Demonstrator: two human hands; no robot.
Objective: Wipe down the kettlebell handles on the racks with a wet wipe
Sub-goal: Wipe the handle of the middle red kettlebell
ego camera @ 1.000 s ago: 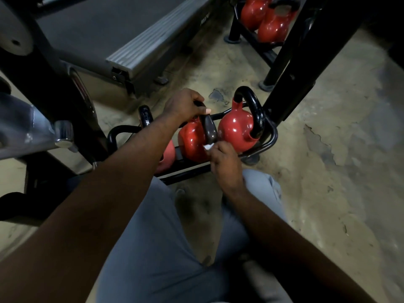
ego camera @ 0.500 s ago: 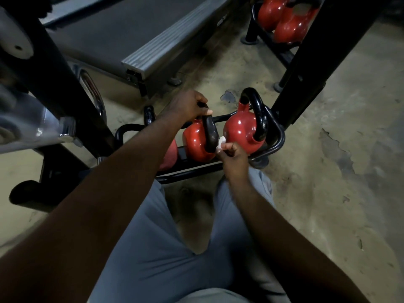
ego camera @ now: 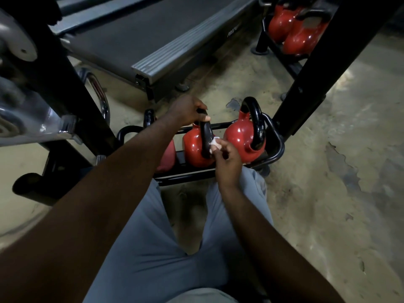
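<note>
Kettlebell handle (ego camera: pixel 205 136), black and upright, was what I had hold of; it belonged to the middle kettlebell (ego camera: pixel 194 152), a red one sitting on the low black rack (ego camera: pixel 278 147) at the centre of the frame. My left hand (ego camera: pixel 188 110) gripped the top of that handle, fingers curled over the bar and thumb lying along its right side. My right hand (ego camera: pixel 228 165) came in from below, fingers pinched together on a small bunched white wet wipe (ego camera: pixel 213 142). The wipe was pressed against the right side of the handle's lower leg, just above where it met the red body. Just to the right on the same rack stood the right kettlebell (ego camera: pixel 240 138), also red, its thick black loop upright and apart from both hands. To the left, a third kettlebell (ego camera: pixel 167 154) was mostly hidden behind my left forearm, so I could tell little beyond its red side. My knees in grey trousers (ego camera: pixel 153 248) filled the lower middle of the frame, just in front of the rack. A treadmill (ego camera: pixel 142 29) deck ran across the upper left. A black post (ego camera: pixel 317 73) slanted up right of centre. A second rack (ego camera: pixel 262 40) with more red kettlebells sat at the upper right on the worn concrete floor (ego camera: pixel 338 193).
</note>
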